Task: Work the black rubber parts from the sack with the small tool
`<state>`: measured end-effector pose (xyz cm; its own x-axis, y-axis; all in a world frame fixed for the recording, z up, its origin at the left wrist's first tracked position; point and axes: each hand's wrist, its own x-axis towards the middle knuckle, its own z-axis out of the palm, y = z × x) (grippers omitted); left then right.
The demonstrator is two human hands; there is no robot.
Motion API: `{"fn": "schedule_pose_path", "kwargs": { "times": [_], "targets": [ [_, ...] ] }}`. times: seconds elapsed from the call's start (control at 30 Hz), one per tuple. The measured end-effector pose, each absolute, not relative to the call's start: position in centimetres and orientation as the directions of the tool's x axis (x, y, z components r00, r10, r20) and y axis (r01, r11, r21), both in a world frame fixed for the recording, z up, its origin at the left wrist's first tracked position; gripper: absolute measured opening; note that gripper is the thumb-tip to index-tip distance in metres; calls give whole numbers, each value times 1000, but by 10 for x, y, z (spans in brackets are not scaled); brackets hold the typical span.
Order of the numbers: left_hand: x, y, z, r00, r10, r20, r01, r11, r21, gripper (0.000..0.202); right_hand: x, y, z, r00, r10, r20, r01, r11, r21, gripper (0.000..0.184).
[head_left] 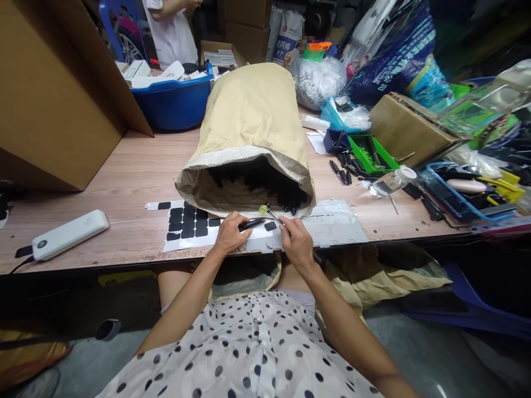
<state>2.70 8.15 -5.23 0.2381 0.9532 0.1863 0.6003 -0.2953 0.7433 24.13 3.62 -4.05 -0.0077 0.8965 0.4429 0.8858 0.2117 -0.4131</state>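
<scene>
My left hand (pixel 232 233) is closed on a slim, glossy black part (pixel 252 223) just in front of the sack mouth. In my right hand (pixel 297 242) is a small hammer (pixel 271 212) with a metal shaft and a yellow-green head, held just above the black part. A tan woven sack (pixel 253 105) lies with its mouth toward me, dark inside with several black parts (pixel 286 193). Under my hands lie a white sheet of black rounded stickers (pixel 194 224) and a grey flat board (pixel 338 224).
On the left are a white device with a cable (pixel 70 235), a large cardboard box (pixel 53 83) and a blue basin (pixel 174 102). At right stand a green tray (pixel 375 157), a clear bottle (pixel 390 182) and a blue basket (pixel 460 202). A person in white (pixel 172 33) is behind.
</scene>
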Motion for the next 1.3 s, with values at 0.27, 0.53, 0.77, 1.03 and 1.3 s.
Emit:
{"fn": "schedule_pose_path", "kwargs": {
  "times": [0.27,0.53,0.77,1.03,1.3],
  "targets": [
    [28,84,-53,251,950,186,636,-307,709,14,250,62,-63,18,879,476,981,75,-176,26],
    [21,36,-41,485,830,275,500,-521,691,17,244,58,-65,25,866,499,985,64,-160,26],
    [28,-24,-57,638,770,2,669,-555,494,14,241,58,-65,32,863,505,982,67,-175,26],
    [38,-12,-63,257,764,-592,955,-105,279,30,240,60,-68,43,860,508,978,68,-198,27],
    [22,26,-13,558,672,-487,663,-8,748,36,241,60,-72,26,857,514,983,71,-167,28]
  ]
}}
